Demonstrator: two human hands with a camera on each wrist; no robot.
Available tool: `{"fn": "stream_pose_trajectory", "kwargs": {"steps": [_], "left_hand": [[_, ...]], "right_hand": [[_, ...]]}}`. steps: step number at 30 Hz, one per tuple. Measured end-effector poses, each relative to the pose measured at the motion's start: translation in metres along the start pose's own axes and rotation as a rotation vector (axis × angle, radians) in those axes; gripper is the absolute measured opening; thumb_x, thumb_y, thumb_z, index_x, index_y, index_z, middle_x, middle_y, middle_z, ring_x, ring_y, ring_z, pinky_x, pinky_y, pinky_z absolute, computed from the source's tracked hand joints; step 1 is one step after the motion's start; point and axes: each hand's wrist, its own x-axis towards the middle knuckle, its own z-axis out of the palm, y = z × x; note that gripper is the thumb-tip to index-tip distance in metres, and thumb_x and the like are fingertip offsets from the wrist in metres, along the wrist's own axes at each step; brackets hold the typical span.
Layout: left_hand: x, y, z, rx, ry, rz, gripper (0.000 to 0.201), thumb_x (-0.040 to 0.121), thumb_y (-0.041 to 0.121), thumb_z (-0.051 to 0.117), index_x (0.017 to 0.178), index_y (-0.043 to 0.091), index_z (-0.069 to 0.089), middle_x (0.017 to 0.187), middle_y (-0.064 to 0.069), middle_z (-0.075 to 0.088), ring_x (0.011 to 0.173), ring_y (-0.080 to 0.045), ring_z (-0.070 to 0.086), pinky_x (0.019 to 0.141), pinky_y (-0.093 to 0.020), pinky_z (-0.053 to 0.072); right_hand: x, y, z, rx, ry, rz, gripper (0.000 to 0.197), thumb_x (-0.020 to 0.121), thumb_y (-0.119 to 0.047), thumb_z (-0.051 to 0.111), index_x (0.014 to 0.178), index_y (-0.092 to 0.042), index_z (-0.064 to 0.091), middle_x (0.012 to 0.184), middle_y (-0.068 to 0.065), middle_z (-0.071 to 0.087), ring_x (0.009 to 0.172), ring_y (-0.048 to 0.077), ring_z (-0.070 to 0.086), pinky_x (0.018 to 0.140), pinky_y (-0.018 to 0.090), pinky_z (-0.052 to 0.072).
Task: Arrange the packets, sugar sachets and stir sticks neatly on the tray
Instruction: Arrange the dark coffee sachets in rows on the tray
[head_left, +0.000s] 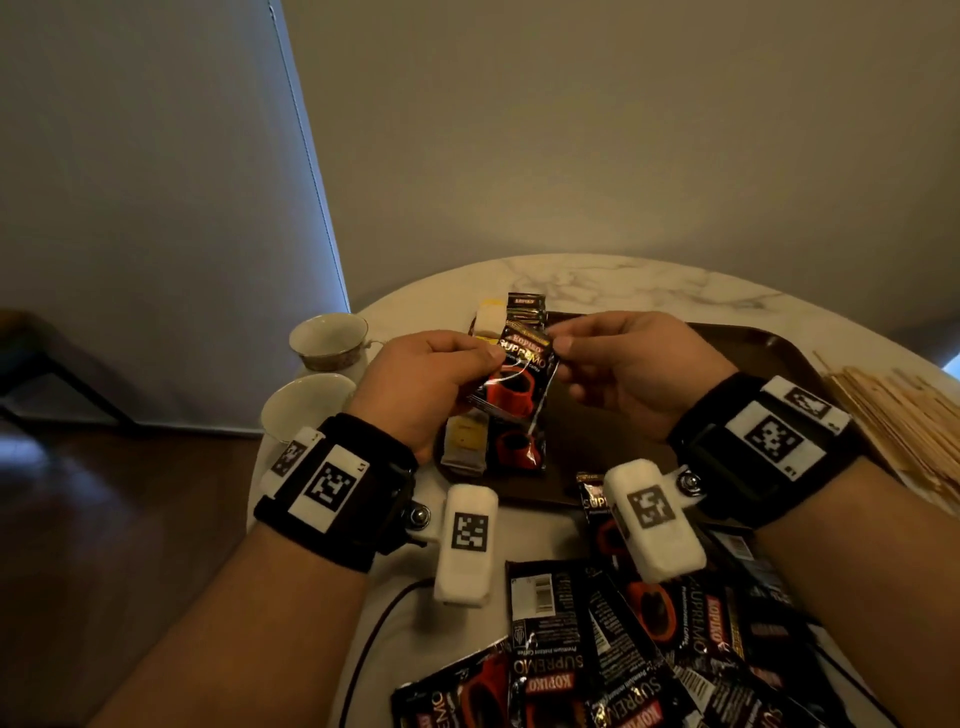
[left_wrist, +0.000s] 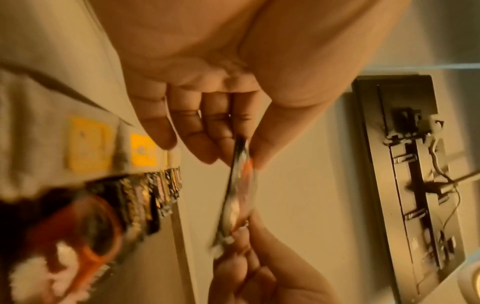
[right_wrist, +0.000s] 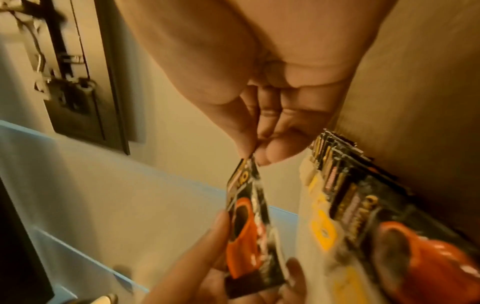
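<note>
Around: I see loose coffee packets (head_left: 649, 649) heaped nearest me on the surface (head_left: 649, 283), stir sticks (head_left: 898, 415) right, teacups (head_left: 328, 340) left.
Packet: Kopiko sachet (head_left: 519, 379) upright above the tray (head_left: 753, 353), long axis vertical.
Grip: my left hand (head_left: 426, 379) and right hand (head_left: 628, 364) pinch its top corners.

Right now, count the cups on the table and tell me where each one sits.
2. One cup stands at the table's far left edge, left of the tray. The other cup sits just nearer, partly behind the left hand. More may be hidden.

Dim warm light throughout; wrist views blurred and orange-tinted, head view bent at its edges.
</note>
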Motion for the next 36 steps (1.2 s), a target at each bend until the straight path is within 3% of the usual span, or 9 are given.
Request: {"fn": "stream_pose_trajectory", "kwargs": {"steps": [6,8,13,17,20,23,26,30,36], "left_hand": [[-0.006,-0.005,-0.014,0.000,0.205,-0.013,0.008,0.088,0.019,0.077,0.091,0.020,0.069,0.103,-0.004,0.073,0.103,-0.021,0.067,0.092,-0.038,0.052],[-0.008,-0.004,-0.015,-0.024,0.219,-0.022,0.008,0.089,0.017,0.076,0.093,0.020,0.069,0.103,-0.001,0.073,0.105,-0.017,0.067,0.086,-0.033,0.051],[-0.012,-0.005,-0.005,-0.064,0.133,-0.063,0.012,0.093,0.010,0.071,0.104,0.011,0.067,0.093,0.001,0.072,0.065,0.008,0.067,0.049,-0.011,0.048],[-0.015,-0.006,0.003,-0.039,0.141,-0.075,0.031,0.072,0.028,0.082,0.098,0.016,0.069,0.109,-0.010,0.075,0.103,-0.019,0.070,0.087,-0.043,0.057],[-0.015,-0.008,0.006,-0.045,0.128,-0.098,0.044,0.062,0.033,0.075,0.102,0.017,0.071,0.108,-0.009,0.076,0.108,-0.029,0.070,0.097,-0.057,0.055],[-0.017,-0.008,0.006,-0.005,0.112,-0.129,0.037,0.073,0.026,0.076,0.108,0.017,0.069,0.111,-0.009,0.075,0.102,-0.024,0.072,0.089,-0.048,0.060],[-0.015,-0.015,0.007,0.048,0.070,-0.153,0.009,0.094,0.007,0.066,0.092,0.016,0.066,0.090,0.000,0.071,0.069,0.002,0.069,0.056,-0.017,0.053],[-0.019,-0.014,0.009,0.110,0.049,-0.165,0.020,0.096,0.010,0.063,0.081,0.023,0.065,0.085,0.009,0.064,0.074,0.001,0.056,0.058,-0.020,0.039],[-0.022,-0.008,0.010,0.137,0.054,-0.207,0.022,0.095,0.006,0.063,0.078,0.019,0.067,0.072,0.012,0.065,0.053,0.008,0.061,0.046,-0.014,0.044]], "right_hand": [[-0.001,0.011,0.000,-0.357,-0.002,0.116,0.011,0.091,-0.004,0.070,0.100,-0.007,0.075,0.096,0.011,0.075,0.076,0.016,0.070,0.068,0.030,0.060],[0.000,0.012,0.004,-0.430,-0.021,0.144,0.010,0.091,-0.005,0.070,0.099,-0.008,0.076,0.096,0.009,0.075,0.081,0.018,0.070,0.071,0.031,0.061],[0.000,0.015,0.015,-0.462,-0.016,0.162,0.011,0.092,-0.005,0.069,0.100,-0.010,0.076,0.101,0.006,0.076,0.094,0.020,0.074,0.074,0.033,0.062],[0.001,0.016,0.018,-0.479,0.011,0.163,0.012,0.089,-0.007,0.072,0.099,-0.012,0.077,0.101,0.006,0.076,0.095,0.021,0.074,0.083,0.040,0.063],[0.000,0.018,0.016,-0.464,0.033,0.171,0.013,0.087,-0.010,0.076,0.100,-0.012,0.076,0.100,0.007,0.077,0.096,0.023,0.074,0.086,0.045,0.063],[-0.003,0.021,0.011,-0.391,0.061,0.181,0.017,0.088,-0.013,0.077,0.103,-0.007,0.072,0.093,0.009,0.075,0.084,0.023,0.073,0.080,0.039,0.063],[-0.008,0.021,0.006,-0.348,0.055,0.233,0.016,0.090,-0.013,0.074,0.103,-0.005,0.069,0.086,0.010,0.070,0.080,0.023,0.071,0.075,0.036,0.062],[-0.014,0.024,0.006,-0.331,0.021,0.280,0.015,0.093,-0.012,0.071,0.105,-0.003,0.071,0.079,0.010,0.070,0.086,0.028,0.076,0.077,0.038,0.062],[-0.014,0.030,0.009,-0.311,-0.010,0.304,0.011,0.094,-0.011,0.069,0.101,-0.003,0.070,0.072,0.008,0.071,0.082,0.026,0.076,0.083,0.040,0.062]]}}
